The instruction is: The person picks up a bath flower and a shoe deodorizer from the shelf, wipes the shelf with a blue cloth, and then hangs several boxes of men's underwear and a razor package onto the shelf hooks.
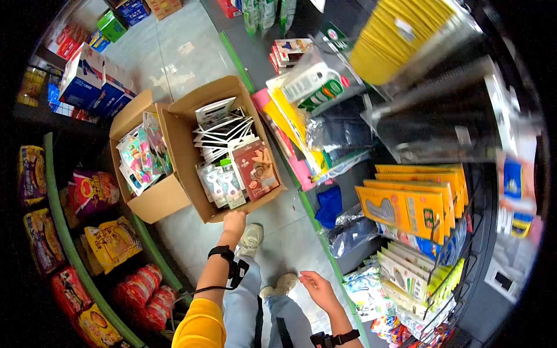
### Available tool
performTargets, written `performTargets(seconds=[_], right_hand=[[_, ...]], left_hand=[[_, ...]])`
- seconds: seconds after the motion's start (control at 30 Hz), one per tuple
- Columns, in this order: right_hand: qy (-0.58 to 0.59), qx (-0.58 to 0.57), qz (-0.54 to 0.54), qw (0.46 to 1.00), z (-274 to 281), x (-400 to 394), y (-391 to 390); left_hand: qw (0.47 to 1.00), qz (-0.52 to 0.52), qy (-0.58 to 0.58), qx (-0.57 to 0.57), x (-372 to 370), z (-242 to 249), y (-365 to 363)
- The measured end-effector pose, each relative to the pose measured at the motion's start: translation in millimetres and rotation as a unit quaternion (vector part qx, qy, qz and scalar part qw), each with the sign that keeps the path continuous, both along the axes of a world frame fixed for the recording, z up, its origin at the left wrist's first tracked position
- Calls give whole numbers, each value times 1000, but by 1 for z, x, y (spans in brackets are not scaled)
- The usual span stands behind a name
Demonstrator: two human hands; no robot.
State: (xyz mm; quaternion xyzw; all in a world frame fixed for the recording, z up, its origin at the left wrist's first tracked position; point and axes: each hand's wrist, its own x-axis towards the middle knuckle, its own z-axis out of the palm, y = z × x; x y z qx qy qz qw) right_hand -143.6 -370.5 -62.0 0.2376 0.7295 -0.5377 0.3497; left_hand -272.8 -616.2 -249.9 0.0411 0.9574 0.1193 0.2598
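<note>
My left hand (234, 223) is at the near rim of an open cardboard box (210, 216), its fingers curled over the edge and partly hidden. Inside this box lie a brown-red packet (255, 170), a stack of white-edged flat packages (223, 136) and several small clear packs (223, 185). A second open cardboard box (159, 200) stands against its left side, holding colourful flat packs (142, 153). Lower right, my right hand (318, 288) hovers over the floor near my shoe, holding nothing, its fingers loosely bent and apart.
On the right, a dark shelf holds hanging orange packs (406, 206), plastic-wrapped goods (342, 130) and white-green packets (400, 272). Snack bags (113, 243) fill green-edged shelves at left. Blue-white cartons (93, 81) stand beyond the boxes. Grey tiled floor (180, 243) runs between the shelves.
</note>
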Motion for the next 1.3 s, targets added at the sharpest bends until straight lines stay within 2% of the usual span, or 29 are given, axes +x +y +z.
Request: performTargets(seconds=[0.17,0.33,0.37,0.47,0.57,0.6,0.63,0.7,0.77,0.83,0.9,1.07,1.17,1.23,1.27,1.3], right_hand=[[21,-10,1,1000,-3,67,30],[9,11,26,1000,5,118,60],[8,20,29,999,6,124,63],[0,18,29,999,-2,142,69],[-8,17,29,999,-11,148,70],[-7,19,32,999,-15,148,71],[-10,19,32,999,-19,148,72],[-3,22,28,999,-28,146,76],[-17,31,25,999,-32,141,77],[-30,44,24,998,-40,136,83],[-46,59,16,997,-50,136,91],[-52,84,28,995,-56,126,101],[-59,97,40,993,-42,117,93],[-50,85,44,994,-35,116,88],[-46,83,43,995,-32,114,84],[-34,73,40,996,-29,113,80]], left_hand=[[1000,-12,-11,-6,73,1,34],[995,-18,-95,-15,138,11,61],[997,-25,-78,-6,153,12,66],[994,-29,-109,-10,188,-4,77],[979,-74,-185,37,176,31,85],[963,-20,-261,69,163,42,86],[962,-20,-264,70,157,34,86],[952,184,-182,162,146,16,85],[929,278,-106,222,130,-2,85],[928,305,23,211,111,-33,90],[937,260,46,229,91,-45,92],[913,283,45,290,80,-61,100],[908,294,77,290,85,-30,97],[873,337,89,342,97,1,89],[838,391,78,373,106,2,80],[827,442,89,335,106,31,70]])
